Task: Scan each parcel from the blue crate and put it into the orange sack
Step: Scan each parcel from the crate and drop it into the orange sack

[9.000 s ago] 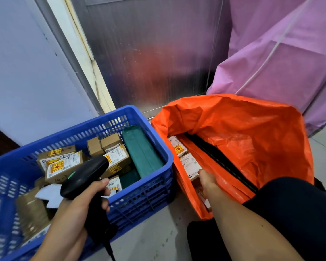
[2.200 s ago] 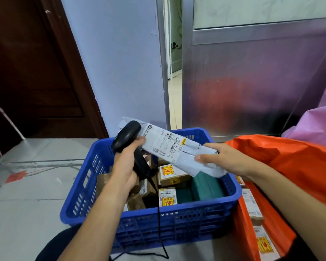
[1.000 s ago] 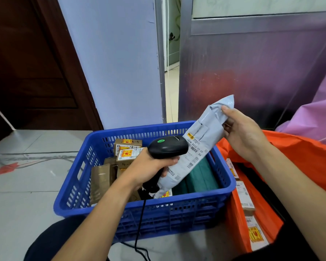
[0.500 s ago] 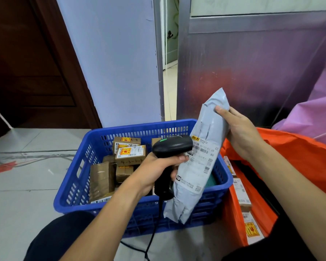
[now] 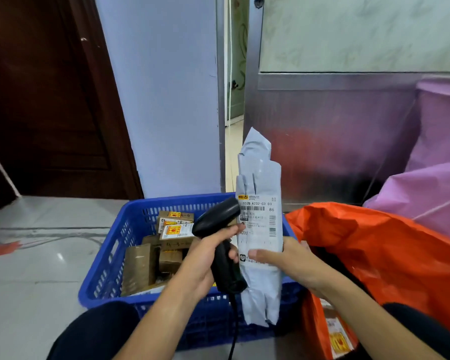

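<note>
One upright grey parcel [image 5: 260,183], grasped by right hand [image 5: 294,266]; one scanner [image 5: 218,219], grasped by left hand [image 5: 205,259]; boxes [image 5: 176,229] in blue crate [image 5: 89,298] partly hidden.

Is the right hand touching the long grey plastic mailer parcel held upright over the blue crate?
Touching. The head view shows the right hand gripping the grey plastic mailer parcel, thumb across its front.

Bare left hand [image 5: 205,258], bare right hand [image 5: 294,266], bare forearms [image 5: 151,323], black trousers [image 5: 96,331] at both knees

Head-worn view; forward-down, close over hands [image 5: 294,266]
</note>
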`<action>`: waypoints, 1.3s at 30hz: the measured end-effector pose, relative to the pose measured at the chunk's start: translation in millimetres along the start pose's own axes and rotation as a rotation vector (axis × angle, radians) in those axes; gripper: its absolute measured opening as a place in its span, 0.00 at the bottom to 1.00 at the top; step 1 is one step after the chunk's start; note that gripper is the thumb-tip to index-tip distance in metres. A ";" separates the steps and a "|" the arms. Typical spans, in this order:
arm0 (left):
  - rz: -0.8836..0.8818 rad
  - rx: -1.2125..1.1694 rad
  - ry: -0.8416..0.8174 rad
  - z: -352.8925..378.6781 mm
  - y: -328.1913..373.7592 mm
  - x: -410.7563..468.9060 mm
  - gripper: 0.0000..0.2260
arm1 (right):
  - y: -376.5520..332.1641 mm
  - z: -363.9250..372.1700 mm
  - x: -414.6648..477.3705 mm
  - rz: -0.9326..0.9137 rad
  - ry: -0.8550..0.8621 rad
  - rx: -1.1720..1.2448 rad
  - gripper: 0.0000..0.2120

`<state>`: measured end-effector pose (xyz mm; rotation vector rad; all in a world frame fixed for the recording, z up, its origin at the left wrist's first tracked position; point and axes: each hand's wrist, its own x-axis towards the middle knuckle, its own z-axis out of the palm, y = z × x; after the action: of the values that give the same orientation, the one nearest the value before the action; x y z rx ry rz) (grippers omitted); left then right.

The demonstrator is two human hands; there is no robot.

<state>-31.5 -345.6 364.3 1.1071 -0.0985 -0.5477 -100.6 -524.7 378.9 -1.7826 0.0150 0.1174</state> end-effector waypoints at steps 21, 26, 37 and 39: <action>0.063 0.242 -0.077 -17.1 -3.5 -29.0 0.14 | 41.8 -40.6 12.9 0.005 0.403 -0.242 0.11; 0.071 0.285 -0.033 -12.2 -3.8 -29.3 0.02 | 43.5 -40.7 12.7 -0.039 0.427 -0.278 0.13; 0.087 0.317 -0.027 -7.5 -4.0 -32.6 0.03 | 41.7 -34.5 8.4 -0.097 0.567 -0.706 0.16; 0.088 0.323 -0.026 -7.5 -4.6 -32.0 0.03 | 41.1 -33.4 8.3 -0.099 0.565 -0.713 0.17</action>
<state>-58.3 -326.0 363.0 1.4030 -0.2649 -0.4772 -93.1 -565.6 345.1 -2.4677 0.3250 -0.5162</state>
